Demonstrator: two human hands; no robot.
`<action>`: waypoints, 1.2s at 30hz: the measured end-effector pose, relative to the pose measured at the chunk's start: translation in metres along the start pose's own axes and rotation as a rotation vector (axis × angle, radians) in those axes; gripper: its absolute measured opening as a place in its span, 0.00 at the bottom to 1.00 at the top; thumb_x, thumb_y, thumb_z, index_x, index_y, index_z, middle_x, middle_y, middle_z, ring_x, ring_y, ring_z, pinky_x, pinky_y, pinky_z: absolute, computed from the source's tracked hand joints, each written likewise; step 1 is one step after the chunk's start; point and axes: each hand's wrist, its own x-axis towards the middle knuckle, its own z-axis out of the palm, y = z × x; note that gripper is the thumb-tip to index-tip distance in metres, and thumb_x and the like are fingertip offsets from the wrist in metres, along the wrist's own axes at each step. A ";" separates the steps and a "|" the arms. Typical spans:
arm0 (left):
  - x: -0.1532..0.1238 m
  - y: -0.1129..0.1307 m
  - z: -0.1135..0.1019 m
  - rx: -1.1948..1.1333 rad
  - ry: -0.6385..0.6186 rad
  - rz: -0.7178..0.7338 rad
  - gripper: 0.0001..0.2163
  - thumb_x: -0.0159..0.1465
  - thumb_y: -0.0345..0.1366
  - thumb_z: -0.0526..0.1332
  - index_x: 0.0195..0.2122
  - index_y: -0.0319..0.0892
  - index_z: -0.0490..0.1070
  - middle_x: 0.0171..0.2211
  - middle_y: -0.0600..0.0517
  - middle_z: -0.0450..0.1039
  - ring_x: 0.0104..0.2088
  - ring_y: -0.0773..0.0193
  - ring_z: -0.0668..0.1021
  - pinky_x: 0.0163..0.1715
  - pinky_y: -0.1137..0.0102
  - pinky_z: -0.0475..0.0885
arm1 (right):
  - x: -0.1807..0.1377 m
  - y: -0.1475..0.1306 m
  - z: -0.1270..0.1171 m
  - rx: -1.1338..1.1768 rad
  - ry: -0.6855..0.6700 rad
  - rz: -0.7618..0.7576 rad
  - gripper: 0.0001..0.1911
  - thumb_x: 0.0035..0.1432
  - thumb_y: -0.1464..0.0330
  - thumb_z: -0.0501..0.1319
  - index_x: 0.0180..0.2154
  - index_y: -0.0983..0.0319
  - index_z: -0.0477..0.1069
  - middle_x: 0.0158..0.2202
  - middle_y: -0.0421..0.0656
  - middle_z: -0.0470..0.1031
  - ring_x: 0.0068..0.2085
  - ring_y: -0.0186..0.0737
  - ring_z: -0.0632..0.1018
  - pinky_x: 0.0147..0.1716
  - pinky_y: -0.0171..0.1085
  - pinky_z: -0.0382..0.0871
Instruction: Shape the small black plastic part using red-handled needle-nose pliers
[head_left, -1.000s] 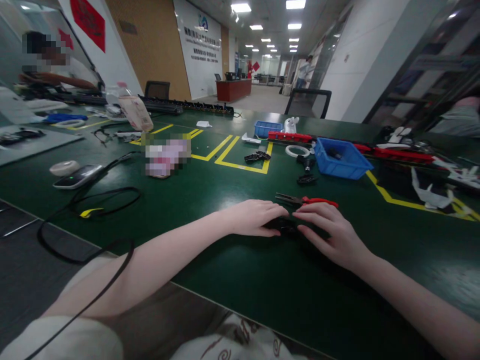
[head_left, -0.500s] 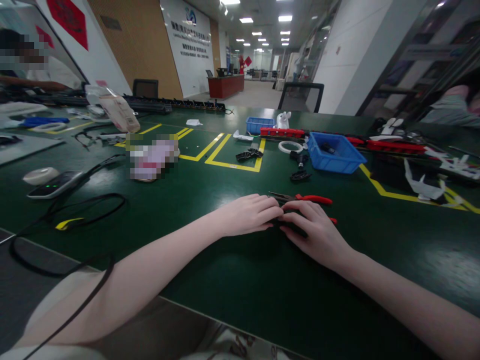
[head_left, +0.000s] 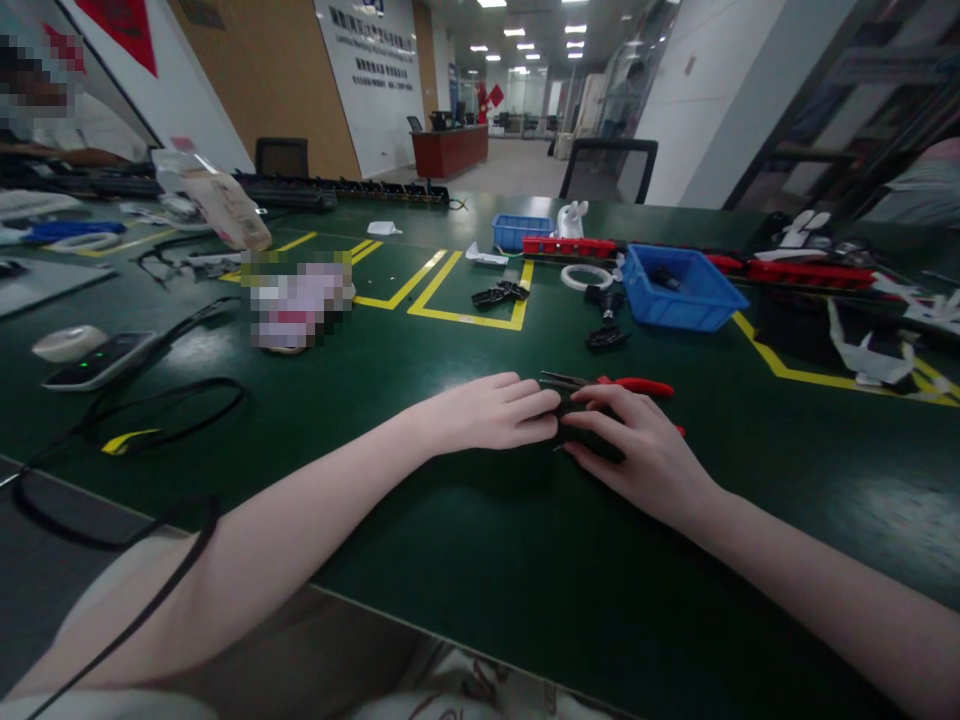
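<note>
My left hand (head_left: 510, 412) rests low over the green table, its fingers curled together and closed; whatever is in them is hidden. Facing it, my right hand (head_left: 641, 440) has bent fingers pinching toward the left fingertips. Something small and dark shows in the narrow gap between the two hands, too small to name. A thin pale tip pokes out by the right thumb. Just behind the hands lies a pair of red-handled needle-nose pliers (head_left: 637, 385), partly covered by my right fingers.
Beyond the pliers are black parts (head_left: 500, 294), a white ring (head_left: 586, 277) and a blue bin (head_left: 682, 300) holding dark pieces. To the left lie a blurred-out phone-like object (head_left: 300, 308), a bottle (head_left: 225, 205) and a looped black cable (head_left: 187, 390). A person sits at far left.
My fingertips have drawn slightly apart, with the right hand shifting a little right, so the thin tip by the right thumb now shows. The view has tilted slightly down.
</note>
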 end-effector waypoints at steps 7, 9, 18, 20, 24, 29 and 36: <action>-0.009 -0.013 0.001 -0.385 -0.159 -0.353 0.12 0.64 0.38 0.60 0.45 0.37 0.68 0.44 0.46 0.70 0.41 0.60 0.74 0.39 0.68 0.70 | 0.006 -0.002 0.000 0.151 -0.125 -0.065 0.09 0.63 0.70 0.54 0.40 0.61 0.72 0.39 0.46 0.72 0.40 0.40 0.73 0.41 0.44 0.70; -0.009 -0.015 0.001 -0.449 -0.199 -0.382 0.13 0.64 0.40 0.60 0.45 0.38 0.68 0.43 0.47 0.70 0.41 0.60 0.74 0.39 0.67 0.69 | 0.008 -0.003 -0.001 0.177 -0.177 -0.035 0.08 0.63 0.70 0.54 0.38 0.62 0.71 0.38 0.46 0.72 0.39 0.40 0.73 0.40 0.44 0.69; -0.002 -0.005 -0.002 -0.544 -0.233 -0.355 0.15 0.63 0.43 0.61 0.46 0.39 0.68 0.45 0.47 0.71 0.42 0.58 0.75 0.40 0.67 0.68 | 0.011 0.000 -0.012 0.274 -0.097 0.056 0.05 0.62 0.74 0.52 0.38 0.62 0.66 0.35 0.45 0.72 0.37 0.38 0.74 0.36 0.39 0.71; -0.001 -0.003 -0.003 -0.560 -0.227 -0.356 0.16 0.63 0.43 0.61 0.47 0.40 0.67 0.46 0.47 0.71 0.42 0.58 0.75 0.40 0.67 0.68 | 0.012 0.002 -0.014 0.313 -0.076 0.067 0.06 0.62 0.74 0.53 0.39 0.61 0.66 0.37 0.45 0.72 0.39 0.38 0.74 0.38 0.39 0.71; 0.002 0.001 -0.005 -0.601 -0.199 -0.428 0.17 0.62 0.41 0.62 0.48 0.40 0.63 0.44 0.48 0.72 0.40 0.61 0.76 0.37 0.69 0.67 | 0.013 0.002 -0.019 0.400 -0.097 0.063 0.08 0.61 0.76 0.53 0.38 0.60 0.68 0.40 0.45 0.73 0.40 0.37 0.75 0.39 0.37 0.72; 0.005 0.004 -0.005 -0.679 -0.210 -0.484 0.21 0.59 0.44 0.66 0.48 0.40 0.61 0.40 0.50 0.73 0.38 0.62 0.77 0.35 0.71 0.67 | 0.014 0.006 -0.023 0.490 -0.144 0.160 0.13 0.58 0.73 0.58 0.46 0.58 0.66 0.37 0.41 0.76 0.38 0.38 0.77 0.37 0.38 0.73; 0.006 0.005 -0.002 -0.678 -0.190 -0.460 0.24 0.56 0.47 0.67 0.47 0.39 0.62 0.38 0.50 0.74 0.38 0.62 0.77 0.34 0.71 0.67 | 0.021 0.014 -0.021 0.450 -0.241 0.087 0.12 0.58 0.72 0.58 0.44 0.58 0.66 0.38 0.40 0.76 0.39 0.38 0.77 0.38 0.38 0.72</action>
